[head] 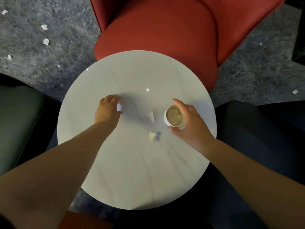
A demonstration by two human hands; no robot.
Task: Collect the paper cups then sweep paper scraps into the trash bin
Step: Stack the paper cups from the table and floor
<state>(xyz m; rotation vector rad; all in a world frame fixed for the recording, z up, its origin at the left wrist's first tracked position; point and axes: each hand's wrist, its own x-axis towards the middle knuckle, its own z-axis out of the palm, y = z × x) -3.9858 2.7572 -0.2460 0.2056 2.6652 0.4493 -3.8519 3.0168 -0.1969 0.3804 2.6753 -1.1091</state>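
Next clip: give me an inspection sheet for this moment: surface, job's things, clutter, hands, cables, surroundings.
Surface: round white table, glossy.
Job's things: paper cup upright on the table, scraps inside; two scraps loose on the table; no trash bin seen.
Clutter: scraps on the carpet.
Hands: left hand curls over a white scrap; right hand holds the cup between thumb and fingers.
Cables: nothing seen.
Surroundings: red chair behind, green seat left, dark seat right.
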